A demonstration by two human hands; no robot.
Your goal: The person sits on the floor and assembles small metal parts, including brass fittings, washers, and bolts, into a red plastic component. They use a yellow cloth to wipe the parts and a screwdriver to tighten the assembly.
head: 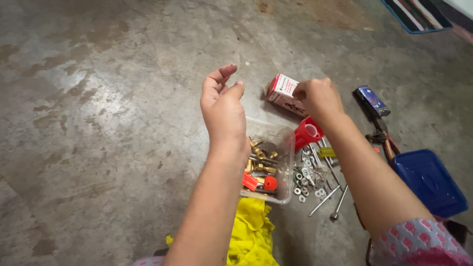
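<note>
Bare concrete floor (98,123) lies open leftward; right hand (318,96) grips a small carton (282,91), left hand (222,106) is held open above the clear tub (282,148) of brass fittings (261,162).

Floor (98,123): matt concrete, rough and blotchy with stains. Tub (276,135) near my left hand (224,111): clear, glossy plastic, filled with brass fittings (261,160) and dull steel bolts. Box (283,93) at my right hand (318,96): printed cardboard. Loose washers (308,182): bright metal. Lid (428,182), far right: smooth blue plastic. Rag (251,231): soft yellow cloth.
</note>
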